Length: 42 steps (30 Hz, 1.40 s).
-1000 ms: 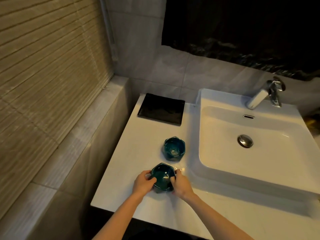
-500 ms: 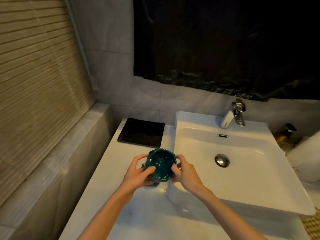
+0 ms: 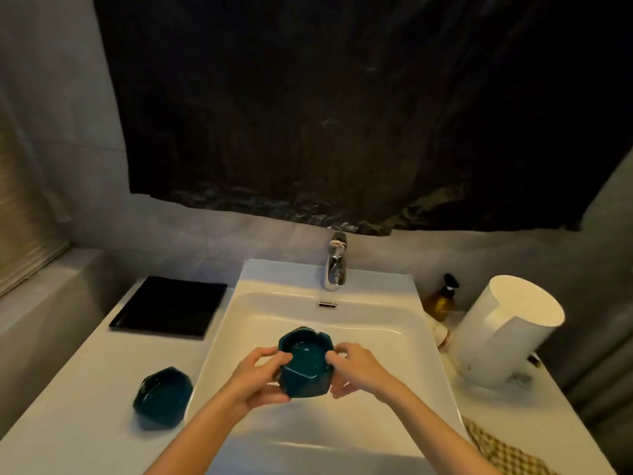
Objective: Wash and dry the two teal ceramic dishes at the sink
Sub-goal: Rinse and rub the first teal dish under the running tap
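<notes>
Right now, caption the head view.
Left hand and right hand hold faceted teal ceramic dish over the white sink; second dish on counter.

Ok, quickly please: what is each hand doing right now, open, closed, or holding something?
Left hand: closed, holding the teal dish over the sink.
Right hand: closed, holding the same dish.

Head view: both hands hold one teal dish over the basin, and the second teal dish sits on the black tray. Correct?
Not quite. In the head view the second teal dish sits on the white counter, apart from the black tray. The left hand and right hand do hold the first teal dish over the basin.
</notes>
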Tool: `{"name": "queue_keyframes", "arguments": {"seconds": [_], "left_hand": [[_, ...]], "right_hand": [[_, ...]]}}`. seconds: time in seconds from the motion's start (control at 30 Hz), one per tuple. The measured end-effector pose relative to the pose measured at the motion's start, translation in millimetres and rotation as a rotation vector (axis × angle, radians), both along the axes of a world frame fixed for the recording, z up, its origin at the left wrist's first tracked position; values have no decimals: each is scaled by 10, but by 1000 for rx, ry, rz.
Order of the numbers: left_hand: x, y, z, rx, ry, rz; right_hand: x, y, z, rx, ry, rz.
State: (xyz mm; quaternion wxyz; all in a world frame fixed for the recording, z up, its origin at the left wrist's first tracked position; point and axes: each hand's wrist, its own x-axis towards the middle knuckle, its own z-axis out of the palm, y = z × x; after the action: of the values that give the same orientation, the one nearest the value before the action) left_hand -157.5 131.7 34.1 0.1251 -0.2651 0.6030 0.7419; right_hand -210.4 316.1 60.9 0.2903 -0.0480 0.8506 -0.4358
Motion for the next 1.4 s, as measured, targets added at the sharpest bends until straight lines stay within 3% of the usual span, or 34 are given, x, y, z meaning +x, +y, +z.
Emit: {"name": "queue_keyframes", "arguments": {"seconds": [0.13,0.43,0.6,0.87,1.03,1.17,1.27,1.4], "left_hand": [[-144,337,21,-155,54,-35],[-454,444,-174,-366,236,-118],[-648,380,-299,-382,284,-128],[-982,239,-703,-403,523,-134],[-1103,177,-956,-666,783,-192],[-1196,131,-1068,-739,920,-245],[-1247,134,-1063,-690,905,-230],[-1248,141,-1047,-510,723,-211]], "right_hand": [[-143,344,-136,-22,-71,4],[-488,500,-288,-182,10,15],[-668,385,-550,-305,159,-40],[-937,214,-1010,-438,373,-93],[-1044,118,-1303,-445,595,-133],[-1134,124,-1417,-440,695,-142],[-1170,141,-1431,-446,708,-129],[-1166,162,-1430,-496,632,-137]]}}
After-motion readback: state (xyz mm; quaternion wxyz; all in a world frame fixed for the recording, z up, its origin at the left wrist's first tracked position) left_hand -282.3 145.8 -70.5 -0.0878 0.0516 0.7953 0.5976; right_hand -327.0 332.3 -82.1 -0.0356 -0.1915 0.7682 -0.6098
